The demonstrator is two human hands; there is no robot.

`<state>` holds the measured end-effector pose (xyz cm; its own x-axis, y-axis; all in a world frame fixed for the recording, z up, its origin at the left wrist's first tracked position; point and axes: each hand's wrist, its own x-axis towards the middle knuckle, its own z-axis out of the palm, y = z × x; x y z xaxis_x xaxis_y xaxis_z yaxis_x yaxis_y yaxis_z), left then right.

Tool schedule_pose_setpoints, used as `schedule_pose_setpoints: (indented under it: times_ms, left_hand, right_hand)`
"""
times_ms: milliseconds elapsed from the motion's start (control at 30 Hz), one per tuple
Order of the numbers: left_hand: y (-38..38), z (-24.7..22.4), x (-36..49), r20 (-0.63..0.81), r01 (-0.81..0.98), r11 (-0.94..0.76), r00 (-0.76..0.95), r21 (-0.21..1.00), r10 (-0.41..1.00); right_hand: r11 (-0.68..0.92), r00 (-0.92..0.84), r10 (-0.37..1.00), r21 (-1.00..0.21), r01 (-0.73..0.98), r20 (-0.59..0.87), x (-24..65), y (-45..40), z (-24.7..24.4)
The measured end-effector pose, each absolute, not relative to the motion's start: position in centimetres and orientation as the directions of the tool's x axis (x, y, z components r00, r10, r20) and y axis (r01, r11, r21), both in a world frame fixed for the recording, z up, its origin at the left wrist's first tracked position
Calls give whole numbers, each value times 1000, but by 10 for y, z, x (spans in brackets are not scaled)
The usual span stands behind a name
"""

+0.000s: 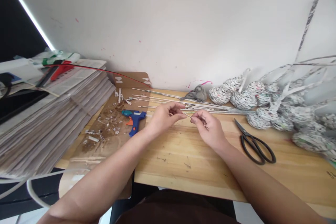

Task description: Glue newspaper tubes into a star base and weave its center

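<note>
Above the middle of the wooden table (178,157), my left hand (166,116) and my right hand (208,126) face each other a short way apart. Both pinch a thin, pale strip (187,114), which spans the small gap between their fingertips. It looks like a narrow paper piece, though most of it is hidden by the fingers. Just behind the hands lie several long thin rolled-paper sticks (225,109). To the left of my left hand rests a blue hot glue gun (136,120) with an orange trigger.
Black-handled scissors (256,143) lie right of my right hand. Woven paper balls (243,99) crowd the back right, near a grey cloth (198,93). At left are a tall newspaper stack (76,101) and stained cardboard (105,112) with scraps. A white wall (168,24) stands behind.
</note>
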<state>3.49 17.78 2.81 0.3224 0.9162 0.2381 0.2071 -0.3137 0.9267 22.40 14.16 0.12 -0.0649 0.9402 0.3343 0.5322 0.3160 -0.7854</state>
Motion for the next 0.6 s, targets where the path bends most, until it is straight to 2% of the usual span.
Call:
schedule_pose_setpoints:
  times_ms: [100, 200, 367, 600]
  left_hand:
    - [181, 23, 36, 156, 140, -221, 368, 965, 916]
    - [180, 25, 38, 172, 113, -225, 355, 968, 919]
    - [177, 24, 38, 242, 105, -295, 352, 950, 904]
    - [175, 20, 36, 327, 213, -454, 446, 865, 833]
  right_hand:
    - [303, -73, 949, -816, 492, 308, 220, 137, 1]
    - [314, -94, 947, -828, 464, 306, 219, 137, -1]
    - [261, -115, 965, -804, 534, 237, 220, 139, -4]
    - [228, -125, 974, -812, 538, 191, 219, 137, -2]
